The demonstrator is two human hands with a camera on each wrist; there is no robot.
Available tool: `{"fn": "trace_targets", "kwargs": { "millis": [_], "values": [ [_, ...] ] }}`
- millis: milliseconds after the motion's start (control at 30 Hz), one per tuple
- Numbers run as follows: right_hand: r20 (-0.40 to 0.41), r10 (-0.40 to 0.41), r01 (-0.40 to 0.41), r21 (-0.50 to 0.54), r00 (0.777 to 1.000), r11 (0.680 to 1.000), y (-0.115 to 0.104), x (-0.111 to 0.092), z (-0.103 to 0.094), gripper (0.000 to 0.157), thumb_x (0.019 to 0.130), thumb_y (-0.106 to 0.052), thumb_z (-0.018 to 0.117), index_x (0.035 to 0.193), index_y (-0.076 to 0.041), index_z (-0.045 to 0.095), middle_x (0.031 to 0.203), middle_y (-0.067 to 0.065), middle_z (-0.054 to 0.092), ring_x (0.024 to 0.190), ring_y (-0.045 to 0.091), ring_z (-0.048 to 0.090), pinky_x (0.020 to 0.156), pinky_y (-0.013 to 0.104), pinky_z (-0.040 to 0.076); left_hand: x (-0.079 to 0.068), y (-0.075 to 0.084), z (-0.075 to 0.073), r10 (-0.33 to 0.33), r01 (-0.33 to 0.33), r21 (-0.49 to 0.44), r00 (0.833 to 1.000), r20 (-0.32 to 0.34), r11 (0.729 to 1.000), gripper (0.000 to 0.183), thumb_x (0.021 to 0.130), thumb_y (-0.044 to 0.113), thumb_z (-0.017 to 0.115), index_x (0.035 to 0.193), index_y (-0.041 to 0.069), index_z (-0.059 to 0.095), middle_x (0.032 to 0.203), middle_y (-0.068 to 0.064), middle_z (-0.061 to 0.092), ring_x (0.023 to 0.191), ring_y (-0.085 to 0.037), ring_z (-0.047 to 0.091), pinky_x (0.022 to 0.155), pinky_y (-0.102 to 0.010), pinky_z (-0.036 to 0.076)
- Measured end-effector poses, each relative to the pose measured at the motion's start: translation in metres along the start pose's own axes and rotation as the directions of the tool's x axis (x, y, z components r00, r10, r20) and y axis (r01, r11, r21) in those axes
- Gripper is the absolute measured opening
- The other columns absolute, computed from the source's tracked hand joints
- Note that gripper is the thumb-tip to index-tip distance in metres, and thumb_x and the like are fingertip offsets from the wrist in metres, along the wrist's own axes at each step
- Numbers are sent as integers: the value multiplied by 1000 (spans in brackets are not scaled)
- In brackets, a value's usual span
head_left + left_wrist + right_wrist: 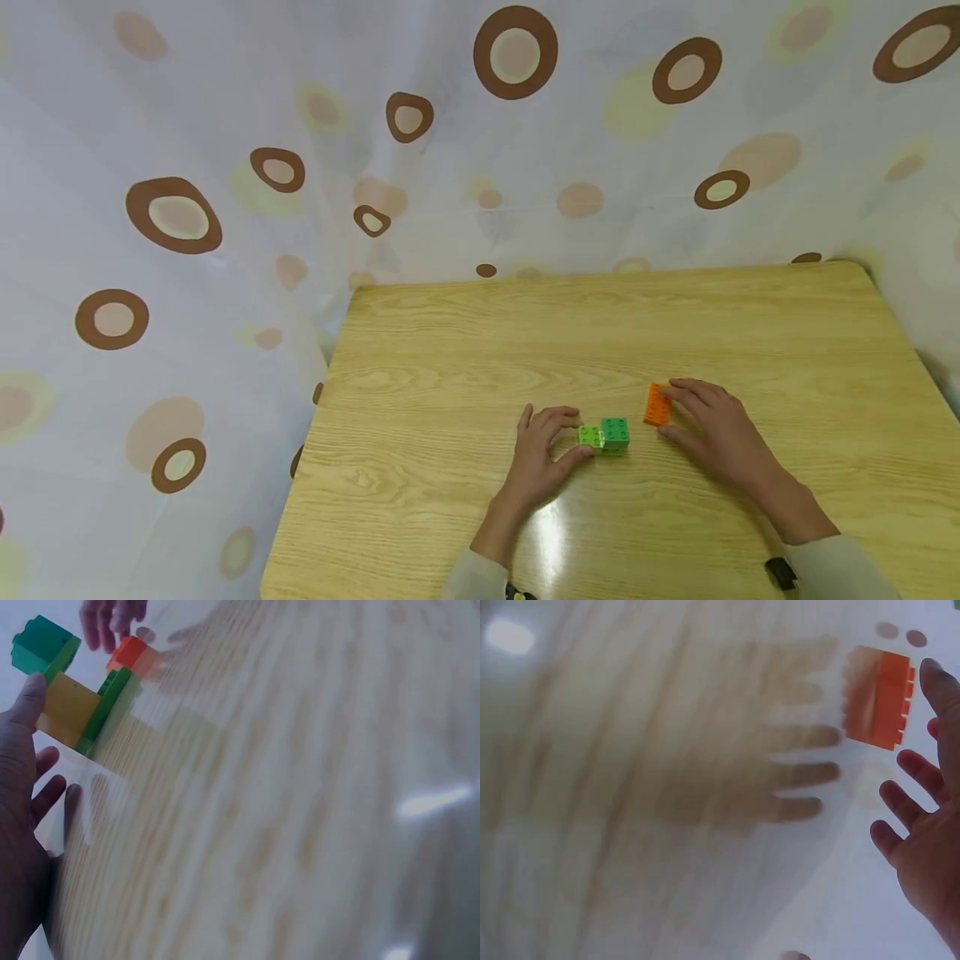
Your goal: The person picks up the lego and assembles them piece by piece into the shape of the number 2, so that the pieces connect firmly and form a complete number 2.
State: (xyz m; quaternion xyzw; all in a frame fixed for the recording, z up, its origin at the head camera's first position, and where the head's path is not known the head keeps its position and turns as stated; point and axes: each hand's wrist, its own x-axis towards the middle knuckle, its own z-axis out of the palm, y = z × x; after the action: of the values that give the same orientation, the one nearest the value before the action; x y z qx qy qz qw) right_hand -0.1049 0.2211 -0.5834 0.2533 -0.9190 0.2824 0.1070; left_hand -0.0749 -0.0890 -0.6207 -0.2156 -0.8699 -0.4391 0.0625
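Observation:
A small stack of toy building bricks stands on the table. It has a dark green brick on top at its right, a light green brick at its left, and a yellow-orange block above a green bottom piece. My left hand holds the stack from the left, thumb at its near side and fingers at its far side. To the right lies an orange brick, flat on the table. Around its right side my right hand is spread, fingers and thumb apart; in the right wrist view a gap shows between thumb and brick.
The wood-grain table has rounded far corners. Behind and to the left hangs a pale curtain with brown and beige ring shapes. A glossy light reflection lies on the tabletop between the forearms. A dark wrist strap shows at the right sleeve.

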Motion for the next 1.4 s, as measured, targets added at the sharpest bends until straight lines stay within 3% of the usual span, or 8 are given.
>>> {"fn": "trace_targets", "kwargs": {
  "millis": [233, 467, 533, 667, 800, 967, 1100, 1400],
  "values": [
    [53, 7, -5, -37, 999, 999, 4, 5, 8, 58, 86, -22, 88, 137, -4, 65, 139, 22, 62, 125, 47, 56, 96, 71, 43, 0, 3, -2, -24, 24, 0, 1000, 19, 1000, 37, 98, 45, 73, 127, 25, 65, 141, 5, 66, 138, -7, 53, 130, -59, 12],
    [30, -46, 46, -6, 999, 999, -1, 7, 11, 48, 86, -1, 79, 133, -7, 69, 145, 24, 59, 126, 50, 56, 95, 73, 43, 1, 4, -2, -42, 42, 9, 999, 23, 999, 41, 97, 46, 74, 131, 26, 65, 135, 12, 67, 136, -6, 54, 130, -57, 12],
    [29, -46, 47, -13, 998, 999, -2, 6, 12, 48, 86, -2, 78, 132, -9, 69, 147, 25, 57, 127, 52, 55, 96, 74, 42, 1, 4, -3, -58, 58, 7, 998, 35, 998, 42, 97, 47, 74, 133, 26, 65, 136, 14, 67, 137, -6, 53, 131, -55, 10],
    [48, 36, -32, -70, 998, 997, -6, 8, 13, 52, 89, -24, 84, 136, -10, 66, 141, 24, 58, 123, 50, 56, 95, 74, 42, 0, 3, -2, -75, 75, 6, 996, 44, 997, 43, 97, 47, 73, 134, 26, 65, 136, 14, 67, 138, -7, 52, 131, -53, 9],
    [39, 163, -157, -126, 986, 980, -12, 10, 13, 63, 91, -39, 84, 138, -4, 61, 122, 20, 64, 110, 45, 59, 89, 70, 44, -1, 1, -1, -61, 61, 17, 998, 31, 998, 42, 98, 48, 72, 133, 27, 65, 134, 15, 67, 138, -7, 53, 131, -54, 12],
    [5, 233, -231, -94, 973, 968, -14, 9, 11, 58, 89, -24, 83, 136, 3, 60, 105, 17, 69, 102, 45, 61, 85, 69, 44, 0, 1, 0, -38, 37, 44, 999, 16, 998, 41, 98, 48, 71, 132, 27, 65, 133, 16, 67, 137, -7, 54, 130, -55, 16],
    [-12, 219, -219, -72, 976, 973, -14, 8, 11, 59, 87, -15, 82, 138, 4, 58, 108, 18, 71, 104, 47, 61, 85, 70, 45, 0, 1, 0, -37, 36, 57, 999, 19, 998, 41, 99, 49, 70, 133, 27, 64, 134, 16, 67, 137, -7, 53, 130, -54, 15],
    [-10, 200, -200, -77, 980, 977, -11, 7, 10, 49, 90, -15, 84, 133, 0, 65, 113, 20, 73, 102, 47, 62, 81, 66, 46, 0, 1, -1, -54, 53, 30, 998, 36, 998, 44, 99, 51, 68, 138, 30, 62, 137, 18, 65, 136, -5, 53, 131, -52, 12]
  ]
}}
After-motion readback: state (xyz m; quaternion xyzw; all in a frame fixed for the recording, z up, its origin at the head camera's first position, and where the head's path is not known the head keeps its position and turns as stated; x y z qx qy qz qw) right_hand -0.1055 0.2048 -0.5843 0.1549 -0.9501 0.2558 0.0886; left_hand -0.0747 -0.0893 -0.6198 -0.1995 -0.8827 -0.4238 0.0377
